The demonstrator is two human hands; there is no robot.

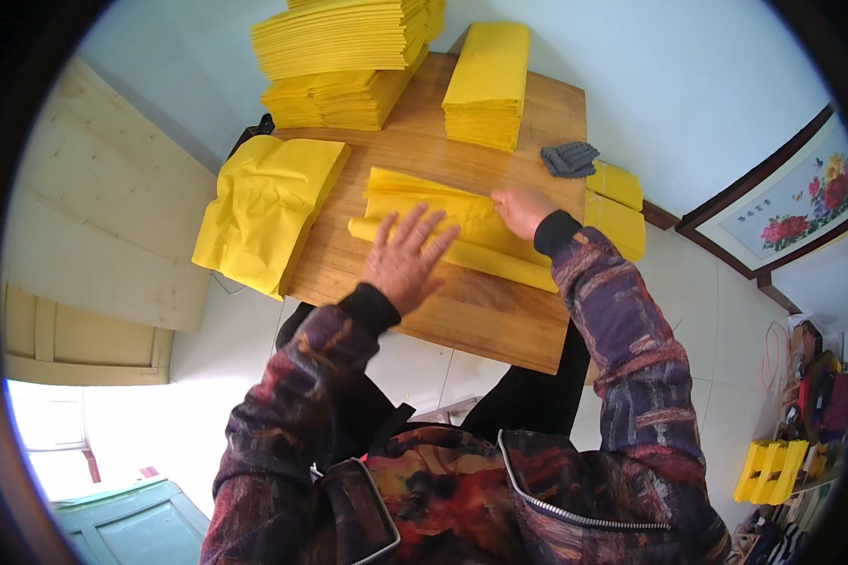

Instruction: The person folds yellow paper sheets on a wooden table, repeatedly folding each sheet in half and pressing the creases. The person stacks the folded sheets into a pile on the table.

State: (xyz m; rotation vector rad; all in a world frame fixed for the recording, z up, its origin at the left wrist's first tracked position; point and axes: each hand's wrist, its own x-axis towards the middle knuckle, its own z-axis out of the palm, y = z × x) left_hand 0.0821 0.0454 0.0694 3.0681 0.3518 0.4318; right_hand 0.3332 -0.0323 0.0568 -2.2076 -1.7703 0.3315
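In front of me on the wooden table (462,325) lies a yellow sheet (499,259), paper or thin cloth. Its near edge is curled into a long roll, and its far edge stands up in a fold. My left hand (407,262) is over the left part of the roll with its fingers spread; whether the palm presses on it is hidden. At the right, the closed fingers of my right hand (526,209) pinch the sheet near its far edge. Left of it, a crumpled yellow stack (269,207) hangs partly over the table's left edge.
Tall piles of folded yellow sheets (334,47) stand at the far left, and another yellow stack (488,80) at the far middle. A grey cloth (569,159) lies near the right edge. Yellow bundles (616,221) sit beyond that edge. A framed flower picture (791,202) leans at the right wall.
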